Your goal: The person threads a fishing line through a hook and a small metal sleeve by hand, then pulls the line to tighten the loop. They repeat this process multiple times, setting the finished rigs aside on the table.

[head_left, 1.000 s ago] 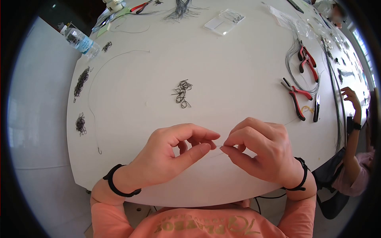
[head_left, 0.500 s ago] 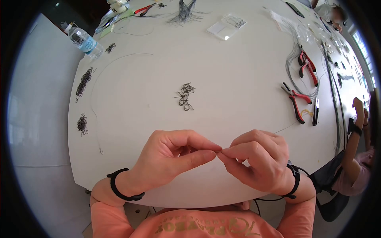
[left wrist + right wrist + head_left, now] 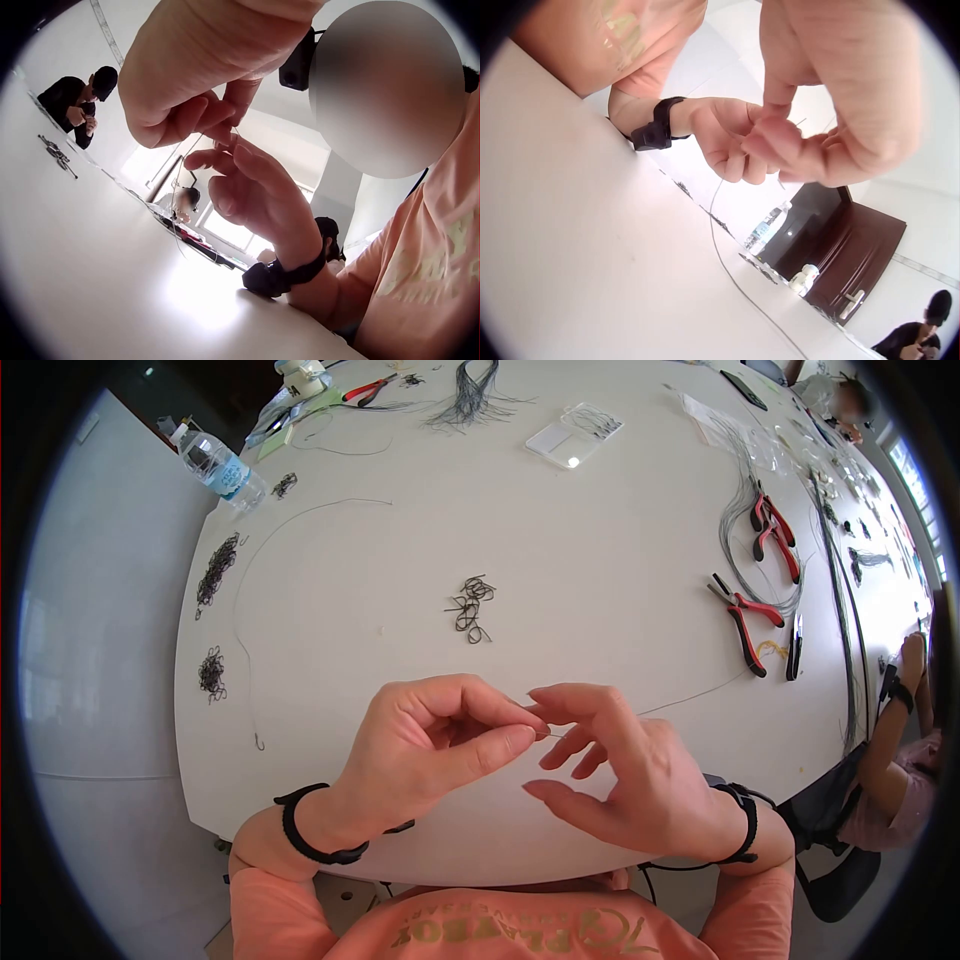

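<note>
In the head view my left hand [image 3: 430, 735] pinches a thin grey wire [image 3: 700, 692] between thumb and index finger. A short bit of it shows past the fingertips; what lies inside the pinch is hidden. My right hand [image 3: 625, 770] is right beside, its fingers spread and the thumb well apart from them. Its fingertips are close to the left fingertips, overlapping the wire. In the right wrist view the wire [image 3: 739, 285] hangs in a long curve from the hands. Beyond the hands lies a small tangle of dark bent wire pieces [image 3: 470, 610].
Dark piles [image 3: 212, 675] and a long wire with a hooked end [image 3: 258, 742] lie at left, near a water bottle [image 3: 225, 475]. Red-handled pliers [image 3: 748, 622] and a wire coil [image 3: 727, 545] are at right. A clear plastic box [image 3: 575, 435] sits farther back.
Half a second ago both hands pinched at the same spot, fingertips together. Now the right thumb and fingers have spread apart, while the left hand keeps its pinch.
</note>
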### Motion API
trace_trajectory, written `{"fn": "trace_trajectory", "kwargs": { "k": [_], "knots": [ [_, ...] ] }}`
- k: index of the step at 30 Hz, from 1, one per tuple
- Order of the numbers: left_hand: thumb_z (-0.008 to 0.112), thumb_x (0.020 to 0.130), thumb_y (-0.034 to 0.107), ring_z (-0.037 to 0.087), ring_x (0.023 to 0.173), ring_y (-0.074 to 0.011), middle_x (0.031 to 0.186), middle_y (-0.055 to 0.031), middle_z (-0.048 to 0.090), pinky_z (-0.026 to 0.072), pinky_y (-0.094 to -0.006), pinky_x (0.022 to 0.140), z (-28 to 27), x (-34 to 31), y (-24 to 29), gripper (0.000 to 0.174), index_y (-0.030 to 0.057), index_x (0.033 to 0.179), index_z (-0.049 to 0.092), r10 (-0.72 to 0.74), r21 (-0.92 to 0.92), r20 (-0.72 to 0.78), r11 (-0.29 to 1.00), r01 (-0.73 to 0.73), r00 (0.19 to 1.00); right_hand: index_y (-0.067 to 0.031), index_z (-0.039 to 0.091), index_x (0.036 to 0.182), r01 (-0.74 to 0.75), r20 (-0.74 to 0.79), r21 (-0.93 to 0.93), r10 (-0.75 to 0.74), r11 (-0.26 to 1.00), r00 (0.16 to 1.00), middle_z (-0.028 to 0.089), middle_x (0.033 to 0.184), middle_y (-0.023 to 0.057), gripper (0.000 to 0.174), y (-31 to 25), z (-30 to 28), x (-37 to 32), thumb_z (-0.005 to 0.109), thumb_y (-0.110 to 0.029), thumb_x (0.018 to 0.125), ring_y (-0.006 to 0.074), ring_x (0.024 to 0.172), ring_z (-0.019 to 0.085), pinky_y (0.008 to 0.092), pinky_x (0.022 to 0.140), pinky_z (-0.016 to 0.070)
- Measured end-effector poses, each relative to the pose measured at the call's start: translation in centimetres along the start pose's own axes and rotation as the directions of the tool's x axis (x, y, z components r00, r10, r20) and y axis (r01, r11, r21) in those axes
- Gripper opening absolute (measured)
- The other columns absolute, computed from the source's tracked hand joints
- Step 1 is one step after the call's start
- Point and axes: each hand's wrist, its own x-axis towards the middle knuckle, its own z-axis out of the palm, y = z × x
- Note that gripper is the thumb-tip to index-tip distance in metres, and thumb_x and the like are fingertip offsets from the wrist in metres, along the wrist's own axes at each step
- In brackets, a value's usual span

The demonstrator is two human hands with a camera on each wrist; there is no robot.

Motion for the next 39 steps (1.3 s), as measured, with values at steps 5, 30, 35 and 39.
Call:
{"fn": "trace_trajectory", "kwargs": {
  "k": [5, 30, 35, 39],
  "knots": [
    [0.065, 0.091, -0.006, 0.068, 0.096, -0.0177, 0.098, -0.0112, 0.070, 0.0547, -0.0282, 0.082, 0.05, -0.01, 0.06, 0.008, -0.0011, 0.093, 0.070, -0.009, -0.001, -0.025, 1.000, 0.009, 1.000, -0.0028, 0.058, 0.102, 0.120, -0.158, -0.062, -0.128, 0.991, 0.979, 0.067, 0.091, 0.0048, 0.029, 0.28, -0.53, 0.27, 0.077, -0.006, 0.081, 0.0139, 0.065, 0.068, 0.0260, 0.046, 0.0502],
    [0.066, 0.092, -0.004, 0.066, 0.090, -0.0130, 0.096, -0.0085, 0.069, 0.0530, -0.0260, 0.078, 0.30, -0.32, -0.07, 0.004, -0.0006, 0.093, 0.068, -0.007, -0.011, -0.010, 1.000, 0.007, 1.000, -0.0064, 0.059, 0.088, 0.179, -0.193, -0.164, -0.209, 0.970, 0.959, 0.063, 0.077, 0.0008, 0.019, 0.10, -0.27, 0.35, 0.075, -0.001, 0.078, 0.0103, 0.050, 0.058, 0.0254, 0.041, 0.0406],
    [0.066, 0.092, -0.005, 0.066, 0.090, -0.0130, 0.096, -0.0084, 0.069, 0.0528, -0.0258, 0.077, 0.54, -0.34, 0.12, 0.005, -0.0004, 0.093, 0.068, -0.060, -0.007, -0.006, 0.998, 0.060, 0.998, -0.0064, 0.060, 0.084, 0.274, -0.222, -0.199, -0.316, 0.941, 0.923, 0.062, 0.076, -0.0002, 0.017, 0.64, -0.26, 0.35, 0.074, 0.000, 0.078, 0.0103, 0.049, 0.055, 0.0275, 0.040, 0.0378],
    [0.067, 0.092, -0.002, 0.065, 0.087, -0.0134, 0.094, -0.0089, 0.069, 0.0526, -0.0261, 0.075, 0.78, -0.41, -0.03, 0.002, -0.0002, 0.092, 0.067, -0.030, -0.046, -0.008, 0.999, 0.029, 1.000, -0.0050, 0.059, 0.097, 0.158, -0.147, -0.107, -0.173, 0.982, 0.974, 0.064, 0.081, 0.0015, 0.023, -0.05, -0.42, 0.22, 0.076, -0.006, 0.081, 0.0124, 0.056, 0.062, 0.0272, 0.043, 0.0448]
  ]
}}
